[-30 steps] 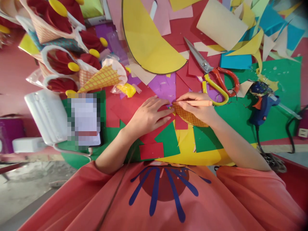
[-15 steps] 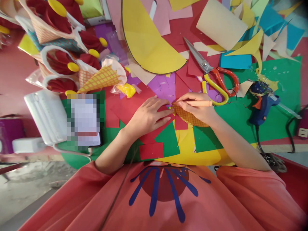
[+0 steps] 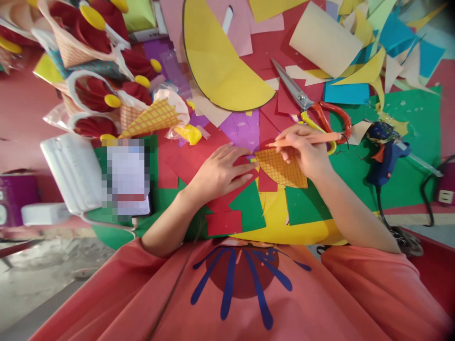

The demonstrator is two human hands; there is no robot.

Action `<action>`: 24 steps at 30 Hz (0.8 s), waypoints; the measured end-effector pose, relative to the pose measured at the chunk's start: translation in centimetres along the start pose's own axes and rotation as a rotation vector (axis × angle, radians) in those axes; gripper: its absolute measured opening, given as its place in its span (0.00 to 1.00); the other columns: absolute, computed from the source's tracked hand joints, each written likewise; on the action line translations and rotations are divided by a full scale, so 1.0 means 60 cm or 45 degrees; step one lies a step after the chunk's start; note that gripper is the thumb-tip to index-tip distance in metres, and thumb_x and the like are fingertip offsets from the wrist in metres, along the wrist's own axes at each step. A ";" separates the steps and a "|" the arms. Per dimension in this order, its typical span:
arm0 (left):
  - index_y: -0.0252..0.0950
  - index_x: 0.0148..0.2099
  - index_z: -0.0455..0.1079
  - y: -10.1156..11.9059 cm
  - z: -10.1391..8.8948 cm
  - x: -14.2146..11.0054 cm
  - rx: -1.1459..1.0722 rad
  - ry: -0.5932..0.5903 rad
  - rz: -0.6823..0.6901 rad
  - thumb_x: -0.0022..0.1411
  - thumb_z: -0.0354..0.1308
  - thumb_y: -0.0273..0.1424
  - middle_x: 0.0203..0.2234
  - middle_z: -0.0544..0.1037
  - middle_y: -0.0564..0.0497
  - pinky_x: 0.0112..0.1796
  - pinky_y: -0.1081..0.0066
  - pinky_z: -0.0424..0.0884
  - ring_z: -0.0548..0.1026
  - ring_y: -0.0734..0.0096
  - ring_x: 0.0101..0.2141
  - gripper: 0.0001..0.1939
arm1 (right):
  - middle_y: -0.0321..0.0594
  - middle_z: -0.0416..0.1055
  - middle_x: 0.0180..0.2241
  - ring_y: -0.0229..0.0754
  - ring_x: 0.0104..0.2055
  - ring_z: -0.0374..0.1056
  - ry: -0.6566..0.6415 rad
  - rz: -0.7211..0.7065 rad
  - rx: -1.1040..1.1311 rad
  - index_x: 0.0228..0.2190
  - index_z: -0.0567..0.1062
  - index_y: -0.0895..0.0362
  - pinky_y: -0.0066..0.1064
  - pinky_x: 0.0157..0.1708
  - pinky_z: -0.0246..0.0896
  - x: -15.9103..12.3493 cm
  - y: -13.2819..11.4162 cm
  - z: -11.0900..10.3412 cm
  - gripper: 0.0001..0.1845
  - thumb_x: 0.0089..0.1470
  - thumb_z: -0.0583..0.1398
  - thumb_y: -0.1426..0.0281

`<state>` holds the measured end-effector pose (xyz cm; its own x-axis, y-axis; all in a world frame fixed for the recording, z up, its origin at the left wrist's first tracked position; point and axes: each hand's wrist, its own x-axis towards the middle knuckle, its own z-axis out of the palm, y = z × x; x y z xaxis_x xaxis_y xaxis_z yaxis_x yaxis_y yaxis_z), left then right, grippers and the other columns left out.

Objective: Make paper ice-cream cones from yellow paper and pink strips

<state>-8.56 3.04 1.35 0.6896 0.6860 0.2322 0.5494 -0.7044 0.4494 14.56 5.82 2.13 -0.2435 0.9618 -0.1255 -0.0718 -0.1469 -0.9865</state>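
My right hand (image 3: 302,148) is closed around an orange marker (image 3: 322,138), its tip pointing left, just above a yellow paper fan shape (image 3: 282,169) covered with an orange grid. My left hand (image 3: 224,169) lies flat with fingers apart, its fingertips at the left corner of that patterned paper. Beneath both hands are overlapping red, purple, green and yellow papers. Red-and-yellow-handled scissors (image 3: 302,100) lie behind my right hand, their handles partly hidden by the marker. To the left rests a finished-looking paper cone (image 3: 152,116) with the same grid and a white frill.
Several paper cones with red filling (image 3: 94,90) crowd the back left, above a white power strip (image 3: 71,173) and a phone (image 3: 130,177). A large yellow paper piece (image 3: 220,61) lies at the back. On the right are a blue glue gun (image 3: 384,161) and a beige paper roll (image 3: 325,40).
My right hand has lifted the marker off the patterned paper and moved slightly right and up, uncovering more of the grid. My left hand stays in place.
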 end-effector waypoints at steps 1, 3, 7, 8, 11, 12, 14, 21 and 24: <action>0.37 0.48 0.76 0.000 0.000 0.000 -0.006 -0.013 -0.010 0.68 0.50 0.36 0.48 0.75 0.40 0.52 0.51 0.70 0.74 0.56 0.48 0.16 | 0.34 0.73 0.22 0.32 0.17 0.63 0.045 -0.030 0.056 0.31 0.77 0.56 0.26 0.14 0.55 -0.001 -0.003 -0.003 0.14 0.55 0.60 0.58; 0.38 0.48 0.76 -0.001 0.000 -0.001 -0.017 -0.040 -0.031 0.69 0.49 0.37 0.49 0.75 0.41 0.53 0.50 0.68 0.74 0.57 0.49 0.16 | 0.36 0.74 0.23 0.34 0.17 0.65 0.140 -0.129 0.032 0.37 0.77 0.54 0.28 0.14 0.56 -0.005 -0.013 -0.012 0.18 0.57 0.56 0.54; 0.38 0.49 0.75 -0.004 0.000 -0.003 -0.037 -0.056 -0.046 0.69 0.49 0.37 0.50 0.74 0.41 0.54 0.50 0.67 0.73 0.57 0.50 0.17 | 0.37 0.77 0.32 0.40 0.31 0.72 0.125 -0.306 -0.573 0.40 0.78 0.46 0.36 0.33 0.69 -0.012 -0.034 -0.040 0.12 0.59 0.58 0.58; 0.38 0.49 0.75 -0.004 0.000 -0.003 -0.043 -0.061 -0.050 0.69 0.49 0.37 0.50 0.74 0.41 0.54 0.50 0.67 0.73 0.57 0.50 0.17 | 0.37 0.77 0.33 0.42 0.35 0.73 0.096 -0.363 -0.741 0.40 0.78 0.46 0.39 0.38 0.68 -0.011 -0.037 -0.048 0.10 0.58 0.59 0.60; 0.38 0.50 0.74 -0.007 0.001 -0.003 -0.069 -0.070 -0.066 0.69 0.49 0.38 0.51 0.75 0.42 0.55 0.51 0.66 0.73 0.58 0.51 0.17 | 0.39 0.76 0.34 0.47 0.41 0.71 -0.087 -0.444 -1.121 0.42 0.76 0.47 0.45 0.48 0.64 -0.004 -0.038 -0.068 0.11 0.56 0.62 0.64; 0.38 0.50 0.74 -0.007 0.001 -0.003 -0.074 -0.062 -0.066 0.69 0.49 0.38 0.50 0.75 0.42 0.55 0.51 0.66 0.73 0.59 0.51 0.16 | 0.40 0.76 0.34 0.48 0.43 0.70 -0.141 -0.449 -1.197 0.43 0.75 0.47 0.47 0.49 0.62 -0.002 -0.036 -0.072 0.12 0.55 0.63 0.64; 0.37 0.49 0.74 -0.008 0.002 -0.002 -0.079 -0.037 -0.056 0.69 0.49 0.37 0.49 0.76 0.43 0.55 0.53 0.66 0.74 0.60 0.50 0.16 | 0.41 0.75 0.35 0.51 0.45 0.68 -0.205 -0.454 -1.303 0.43 0.74 0.48 0.50 0.50 0.60 0.001 -0.030 -0.078 0.14 0.53 0.64 0.64; 0.36 0.47 0.74 -0.013 -0.007 -0.002 -0.033 0.086 -0.164 0.68 0.49 0.35 0.47 0.78 0.46 0.50 0.59 0.71 0.76 0.63 0.47 0.14 | 0.39 0.74 0.33 0.51 0.44 0.69 -0.237 -0.536 -1.371 0.41 0.74 0.48 0.51 0.48 0.61 0.001 -0.013 -0.065 0.10 0.56 0.60 0.68; 0.39 0.46 0.73 -0.025 -0.016 -0.004 0.174 0.275 -0.392 0.67 0.50 0.32 0.45 0.78 0.48 0.47 0.60 0.72 0.76 0.63 0.46 0.12 | 0.40 0.75 0.35 0.49 0.43 0.70 -0.101 -0.600 -1.303 0.42 0.73 0.48 0.48 0.45 0.65 -0.001 -0.009 -0.054 0.10 0.58 0.58 0.69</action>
<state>-10.01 4.08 1.43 0.3759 0.8812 0.2867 0.7827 -0.4675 0.4110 17.75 6.60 2.31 -0.4647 0.8485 0.2532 0.6447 0.5202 -0.5602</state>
